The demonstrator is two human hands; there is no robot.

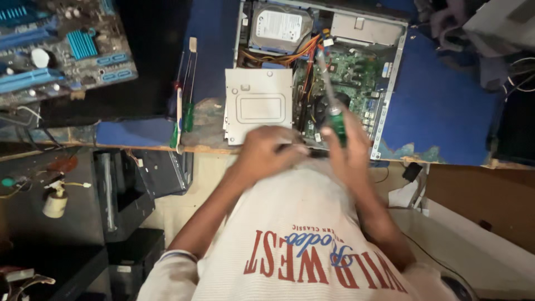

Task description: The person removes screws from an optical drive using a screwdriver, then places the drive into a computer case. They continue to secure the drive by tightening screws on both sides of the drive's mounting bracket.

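An open computer case (390,83) lies on a blue table top (440,106), with a green circuit board (356,78), a hard drive (280,26) and a silver drive cage (258,103) inside. My right hand (348,146) is shut on a green-handled screwdriver (330,95) whose shaft points up into the case over the board. My left hand (266,150) rests at the case's near edge, just below the drive cage, fingers curled close to the right hand; whether it grips anything is hidden.
Two green-handled screwdrivers (184,106) lie left of the case. A loose motherboard (67,50) with blue heatsinks sits at the far left. Another person's hand (446,19) is at the top right. Black computer cases (120,189) stand on the floor below the table edge.
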